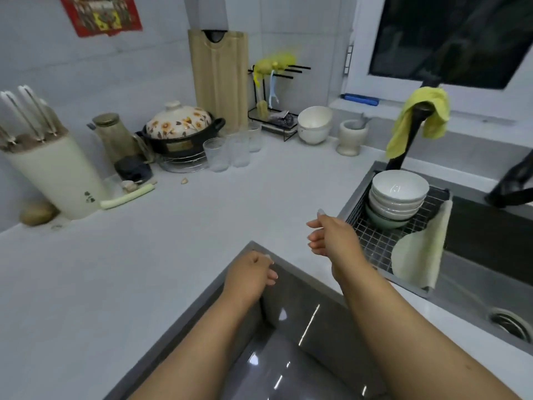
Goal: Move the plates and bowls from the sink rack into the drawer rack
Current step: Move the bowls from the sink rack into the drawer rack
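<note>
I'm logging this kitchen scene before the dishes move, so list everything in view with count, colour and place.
bowls: stack of about five, white over pale green, on sink rack
plate: one, pale, leaning on rack's near end
cloth: one, yellow, over black tap
bowls on counter: two, cream, stacked, back
mortar: one, pale, back
glasses: about four, clear
clay pot: one, floral lid
cutting board: one, tan, against wall
knife block: one, cream, left
left hand: on grey cabinet edge
right hand: empty, beside rack

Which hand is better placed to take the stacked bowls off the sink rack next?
Right. The right hand hovers empty beside the sink rack, close to the stacked bowls; the left hand rests on the grey cabinet edge, farther away.
</note>
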